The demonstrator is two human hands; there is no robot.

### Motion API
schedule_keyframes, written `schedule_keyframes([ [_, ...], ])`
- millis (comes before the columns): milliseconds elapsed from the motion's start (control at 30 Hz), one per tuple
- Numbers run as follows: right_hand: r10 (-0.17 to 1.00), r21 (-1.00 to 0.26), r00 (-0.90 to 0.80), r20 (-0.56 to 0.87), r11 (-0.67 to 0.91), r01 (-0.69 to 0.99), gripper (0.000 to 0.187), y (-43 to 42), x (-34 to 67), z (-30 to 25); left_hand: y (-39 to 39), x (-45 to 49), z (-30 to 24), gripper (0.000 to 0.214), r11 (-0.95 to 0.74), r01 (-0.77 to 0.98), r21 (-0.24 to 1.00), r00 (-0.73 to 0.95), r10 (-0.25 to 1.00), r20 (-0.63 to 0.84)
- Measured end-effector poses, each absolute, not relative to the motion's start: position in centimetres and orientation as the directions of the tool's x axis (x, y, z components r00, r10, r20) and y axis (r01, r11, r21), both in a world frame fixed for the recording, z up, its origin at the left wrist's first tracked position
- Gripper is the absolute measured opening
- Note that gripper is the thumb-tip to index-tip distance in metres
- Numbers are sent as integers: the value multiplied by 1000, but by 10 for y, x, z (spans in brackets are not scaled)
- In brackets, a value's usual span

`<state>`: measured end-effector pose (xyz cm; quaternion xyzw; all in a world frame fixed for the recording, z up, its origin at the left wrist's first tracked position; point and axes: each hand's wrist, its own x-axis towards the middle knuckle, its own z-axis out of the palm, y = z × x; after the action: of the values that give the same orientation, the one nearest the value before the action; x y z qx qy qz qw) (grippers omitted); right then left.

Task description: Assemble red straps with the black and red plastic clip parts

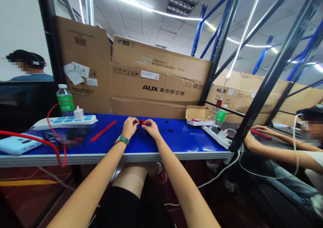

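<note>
Over the middle of the blue tabletop (151,144), my left hand (129,127) and my right hand (151,128) meet at a small red and black piece (142,122). Fingertips of both hands pinch it from either side; its exact kind is too small to make out. Left of my hands a flat red strip (103,131) lies at a slant on the table. Two little black pieces, a nearer one (171,130) and a farther one (166,121), rest to the right.
An open cardboard box (198,123) with small reddish items stands at the right. On the left are a white power strip (63,121), a green-labelled bottle (65,102), a light-blue power bank (20,144) and red cables. A co-worker's arms (262,144) reach in beyond the rack post (262,86).
</note>
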<state>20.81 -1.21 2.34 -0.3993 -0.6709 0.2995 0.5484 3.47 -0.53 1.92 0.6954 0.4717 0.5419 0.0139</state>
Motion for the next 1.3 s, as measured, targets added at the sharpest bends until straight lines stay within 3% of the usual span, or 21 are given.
schedule_keyframes([
  [67, 858, -759, -94, 505, 493, 424, 18, -13, 211, 23, -6, 31, 15, 19, -360, 772, 524, -105, 741, 664],
  [167, 905, -676, -9, 426, 325, 661, 12, -17, 215, 24, -8, 29, 11, 40, -102, 871, 480, -182, 840, 510],
  [300, 897, -543, 179, 403, 77, 836, 14, -26, 220, 26, -7, 36, 9, 50, -183, 913, 365, 16, 909, 416],
  [433, 865, -435, 229, 446, -14, 900, 20, -35, 220, 32, -10, 44, 12, 43, -264, 924, 278, 140, 908, 395],
  [500, 853, -426, 247, 460, -32, 904, 25, -37, 218, 34, -13, 44, 15, 46, -208, 930, 302, 54, 893, 447],
  [600, 855, -425, 247, 457, -34, 905, 35, -36, 217, 33, -18, 37, 18, 55, 35, 924, 380, -249, 810, 531],
  [700, 886, -434, 189, 423, 16, 901, 35, -29, 221, 29, -17, 27, 16, 68, 326, 837, 439, -512, 751, 418],
  [767, 907, -436, 120, 405, 76, 897, 34, -23, 224, 26, -16, 24, 15, 73, 422, 792, 442, -578, 753, 316],
  [867, 905, -432, 35, 425, 169, 886, 45, -18, 227, 26, -16, 25, 14, 65, 423, 795, 435, -577, 750, 324],
  [933, 884, -420, 71, 462, 148, 895, 48, -19, 226, 26, -19, 27, 14, 58, 403, 809, 428, -564, 739, 369],
  [1033, 891, -363, 102, 442, 74, 929, 40, -22, 225, 27, -24, 29, 18, 52, 385, 837, 389, -530, 745, 405],
  [1133, 930, -315, 30, 366, 94, 944, 39, -24, 222, 26, -29, 29, 25, 46, 356, 870, 341, -479, 774, 414],
  [1300, 923, -309, -30, 384, 159, 938, 47, -25, 219, 29, -33, 33, 36, 35, 111, 938, 329, -243, 887, 394],
])
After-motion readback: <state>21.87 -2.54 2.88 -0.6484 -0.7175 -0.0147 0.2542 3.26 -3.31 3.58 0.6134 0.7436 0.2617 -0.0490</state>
